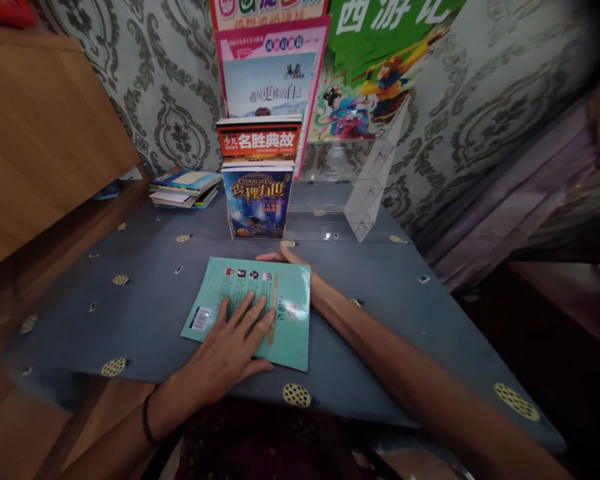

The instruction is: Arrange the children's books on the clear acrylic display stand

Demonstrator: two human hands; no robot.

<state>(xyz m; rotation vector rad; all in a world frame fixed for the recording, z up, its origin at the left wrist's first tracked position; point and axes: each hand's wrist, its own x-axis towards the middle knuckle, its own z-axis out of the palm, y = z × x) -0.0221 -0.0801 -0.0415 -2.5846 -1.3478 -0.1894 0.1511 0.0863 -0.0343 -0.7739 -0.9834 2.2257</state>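
Observation:
A teal paperback book [293, 340] lies on the cloth-covered table in front of me, with a barcode and small portraits on the face turned up. My left hand [237, 340] rests flat on it, fingers spread, a dark band round the wrist. At the book's far right corner is my right hand [300, 261], its thumb and a finger stretched out along the far edge. Part of that hand is hidden by the book, so I cannot see whether it reaches underneath.
Beyond the book stands a clear acrylic rack [367, 190] holding upright books, including a blue one [259, 203] in front and a green one [375, 73] at upper right. A small stack of books [185, 187] lies at the back left, near a wooden cabinet [45, 140].

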